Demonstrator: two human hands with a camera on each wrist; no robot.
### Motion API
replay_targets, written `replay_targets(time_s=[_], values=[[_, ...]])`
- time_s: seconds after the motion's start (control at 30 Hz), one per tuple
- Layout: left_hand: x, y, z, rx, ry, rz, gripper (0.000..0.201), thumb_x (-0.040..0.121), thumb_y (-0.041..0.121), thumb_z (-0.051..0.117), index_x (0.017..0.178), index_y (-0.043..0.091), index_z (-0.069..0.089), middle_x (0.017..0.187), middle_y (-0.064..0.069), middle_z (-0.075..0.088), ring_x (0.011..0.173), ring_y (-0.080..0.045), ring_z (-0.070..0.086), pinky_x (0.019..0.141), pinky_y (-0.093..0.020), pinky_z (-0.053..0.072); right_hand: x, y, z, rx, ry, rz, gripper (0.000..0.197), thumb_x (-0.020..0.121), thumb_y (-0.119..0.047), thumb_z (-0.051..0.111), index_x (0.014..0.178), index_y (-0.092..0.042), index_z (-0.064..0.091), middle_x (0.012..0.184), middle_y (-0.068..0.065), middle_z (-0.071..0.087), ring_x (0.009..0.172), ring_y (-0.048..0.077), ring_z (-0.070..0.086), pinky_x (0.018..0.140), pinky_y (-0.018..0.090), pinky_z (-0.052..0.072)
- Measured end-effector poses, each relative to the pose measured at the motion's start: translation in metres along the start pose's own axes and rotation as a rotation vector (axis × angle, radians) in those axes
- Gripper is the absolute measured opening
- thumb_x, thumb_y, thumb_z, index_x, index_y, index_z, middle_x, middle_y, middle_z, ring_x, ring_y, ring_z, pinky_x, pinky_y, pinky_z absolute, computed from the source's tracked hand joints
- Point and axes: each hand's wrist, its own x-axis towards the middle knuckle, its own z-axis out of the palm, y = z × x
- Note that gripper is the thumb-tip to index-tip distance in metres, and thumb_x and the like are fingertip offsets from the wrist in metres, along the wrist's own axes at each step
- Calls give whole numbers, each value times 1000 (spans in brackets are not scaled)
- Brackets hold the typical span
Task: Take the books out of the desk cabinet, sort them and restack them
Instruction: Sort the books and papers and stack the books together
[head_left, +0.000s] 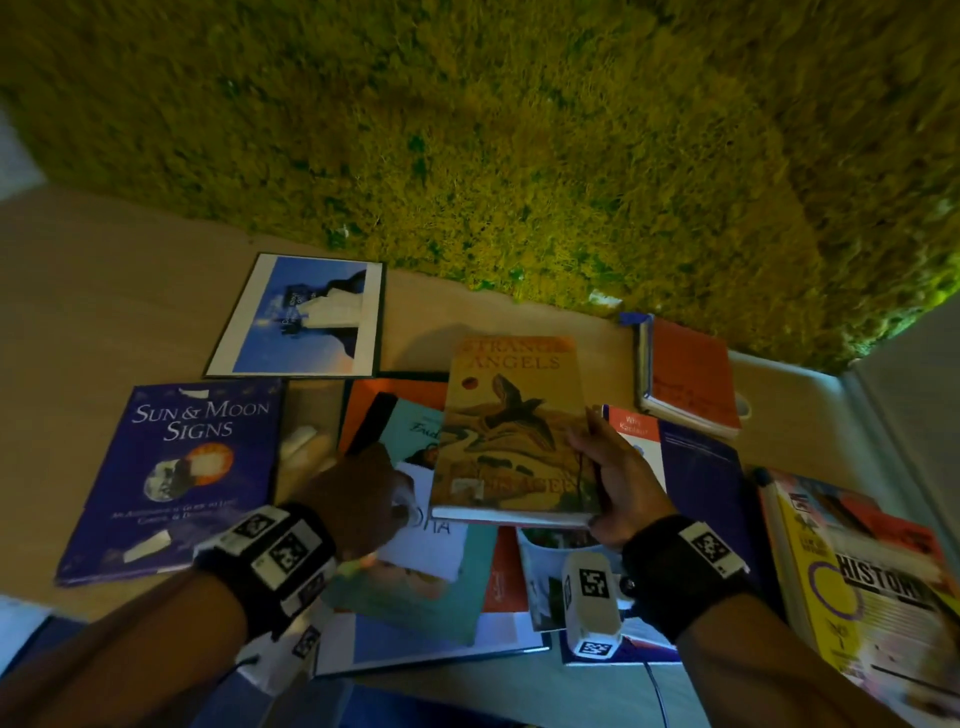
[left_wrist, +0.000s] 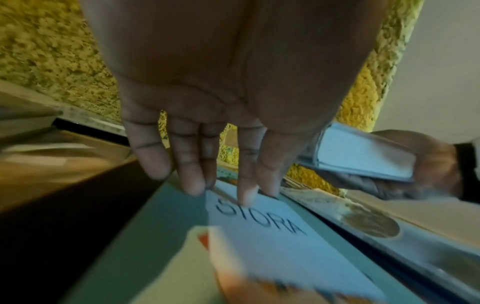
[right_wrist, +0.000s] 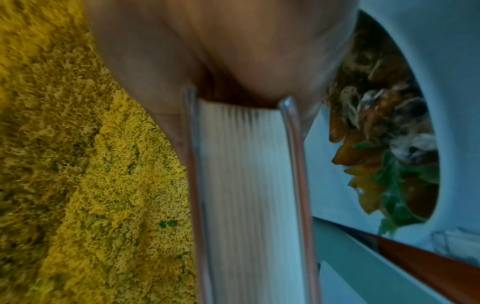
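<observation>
Tan hardback (head_left: 511, 431) held off the desk (head_left: 104, 291) in right hand (head_left: 621, 480), thumb on cover. Left hand (head_left: 358, 493) flat, fingers (left_wrist: 192, 176) straight on teal book (head_left: 415, 587) in the loose pile. Step: sorting. Next, probably: choose a stack, lay hardback down square.

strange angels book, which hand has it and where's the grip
The right hand grips the Strange Angels book at its near right corner.
</observation>
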Motion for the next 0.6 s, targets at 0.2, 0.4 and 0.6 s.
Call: replay_targets(time_s=[0.2,0.4,0.6], values=[[25,21,-56,-881,290,-201,30,93,32,68,112,9,68,92,-4,68,98,-29,70,70,-30,55,29,2,4,13,-6,-65,43,101,-10,53,144,-18,54,135,22,66,117,45,67,88,59,59],[76,23,-78,-1330,49,-232,44,89,18,71,131,22,58,122,-8,70,104,-23,71,90,-42,58,84,-23,24,-46,16,-63,35,103,-11,52,137,-17,58,127,20,70,113,42,70,87,58,60],[165,-22,-87,-1269,333,-392,77,78,47,73,145,24,45,146,-7,51,129,-29,53,109,-52,41,163,-66,49,-501,112,-86,53,98,-24,64,147,-23,44,140,-1,57,123,25,61,95,46,53]])
